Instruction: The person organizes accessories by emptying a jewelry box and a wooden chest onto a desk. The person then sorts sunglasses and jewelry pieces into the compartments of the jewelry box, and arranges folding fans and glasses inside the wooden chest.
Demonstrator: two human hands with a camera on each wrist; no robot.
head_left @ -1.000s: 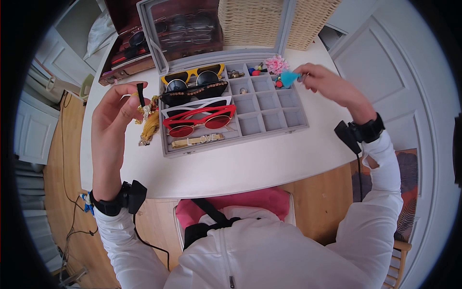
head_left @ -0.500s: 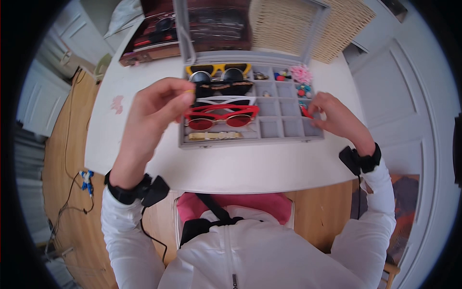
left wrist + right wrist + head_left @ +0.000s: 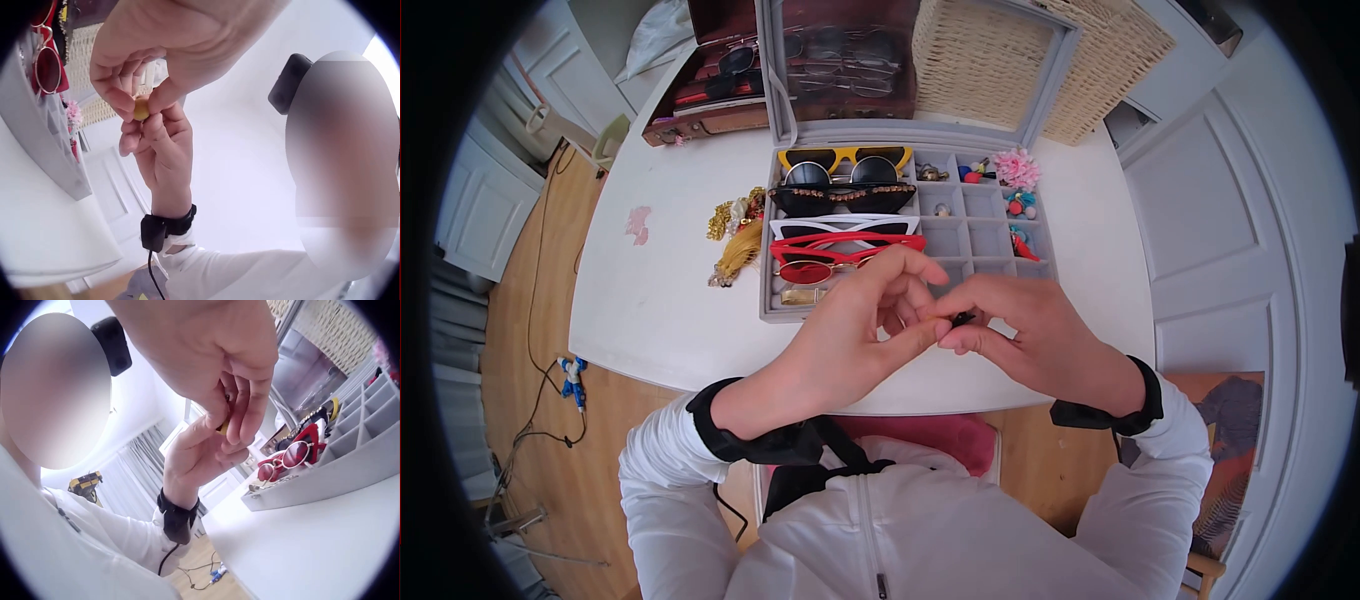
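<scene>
My left hand (image 3: 840, 345) and right hand (image 3: 1035, 320) meet in front of the grey accessory case (image 3: 945, 238). Between their fingertips both pinch a small yellow-and-black hair accessory. Its black part (image 3: 962, 318) pokes out by the right fingers, and the left wrist view shows a rounded yellow part (image 3: 142, 110). Fingers hide the rest of it. Behind the left hand, red sunglasses (image 3: 805, 271) lie in the case under white, black and yellow pairs. Small compartments to the right hold colourful hair ties (image 3: 1020, 205) and a red ornament (image 3: 1023, 245).
Gold tassel jewellery (image 3: 740, 250) lies on the white table (image 3: 630, 300) left of the case. The case's glass lid (image 3: 1040, 95) stands raised. Behind it are an open brown case (image 3: 700, 125) of glasses and a woven basket (image 3: 1115, 70). A pink flower (image 3: 1017, 169) sits at the back right corner.
The right hand let go of the teal and red ornament in a right-hand compartment, then came to the middle. The left hand moved right and forward of the case to meet it.
</scene>
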